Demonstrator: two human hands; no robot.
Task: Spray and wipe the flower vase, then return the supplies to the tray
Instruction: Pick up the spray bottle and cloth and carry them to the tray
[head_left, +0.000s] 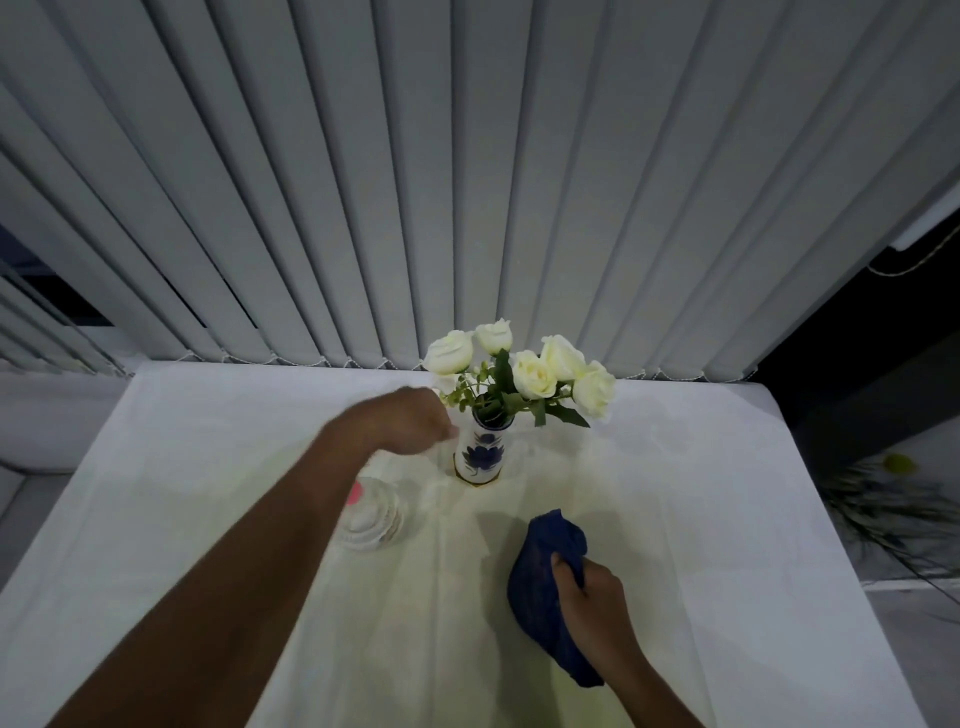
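Vase (479, 453) stands upright near the far middle of the table (701, 519); white body, blue flower pattern, thin gold line at the base; white roses (524, 364) with green leaves fill its mouth and spread wider than the vase itself. Left hand (410, 423) is just beside the vase on its left, at neck height; fingers curled in toward the vase, knuckles up; something pale and blurred sits at the fingertips (cannot tell what it is, or whether the hand grips it or touches the vase); left forearm runs diagonally from the bottom-left corner. Under that forearm, a clear ribbed glass tray (371, 519) rests on the table, left of the vase and nearer the person; a small pink object (355, 493) shows at its left rim, mostly hidden by the arm. Right hand (589, 587) is nearer the person, right of centre, well apart from the vase; fingers closed round a bunched dark blue cloth (545, 571); thumb presses into the fabric; cloth hangs out above and below the fist, its lower end on the tabletop. Table is covered in a white cloth with soft creases. Behind the table's far edge, grey vertical blinds (467, 182) span the view; dark gap at the right.
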